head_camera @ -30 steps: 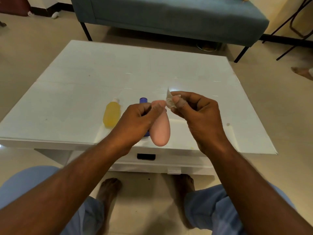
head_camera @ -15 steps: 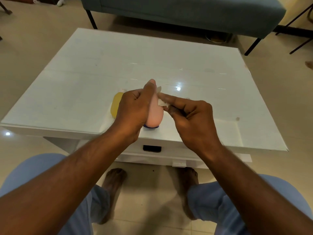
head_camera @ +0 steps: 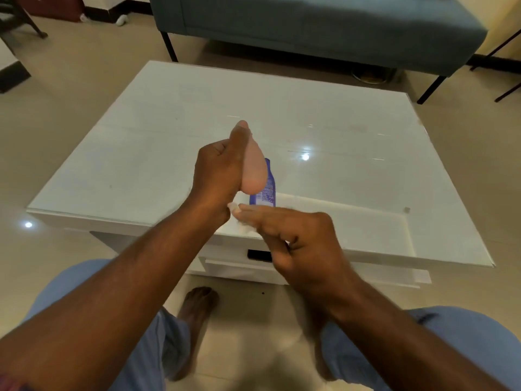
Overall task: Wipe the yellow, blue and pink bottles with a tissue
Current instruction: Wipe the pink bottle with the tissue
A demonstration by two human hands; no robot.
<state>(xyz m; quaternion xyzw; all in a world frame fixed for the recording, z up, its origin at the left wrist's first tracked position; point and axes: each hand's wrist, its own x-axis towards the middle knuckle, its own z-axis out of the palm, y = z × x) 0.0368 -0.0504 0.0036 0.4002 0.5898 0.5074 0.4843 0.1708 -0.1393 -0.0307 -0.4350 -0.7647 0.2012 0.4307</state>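
Note:
My left hand (head_camera: 218, 167) grips the pink bottle (head_camera: 255, 167) and holds it upright above the white table (head_camera: 352, 165), thumb along its left side up to the top. Just behind the pink bottle the blue bottle (head_camera: 266, 189) lies on the table, partly hidden. My right hand (head_camera: 293, 235) is lower, near the table's front edge, pinching a small crumpled white tissue (head_camera: 235, 208) at its fingertips, just below the pink bottle's base and close to my left wrist. The yellow bottle is hidden behind my left hand.
A teal bench (head_camera: 310, 24) stands beyond the table, with dark metal chair legs (head_camera: 504, 49) at the far right. A drawer with a dark handle (head_camera: 258, 255) sits under the table's front edge. My knees and bare feet are below.
My right hand with the tissue has dropped from the pink bottle's side to below its base. My left hand has lifted the bottle higher. The blue bottle now shows behind it.

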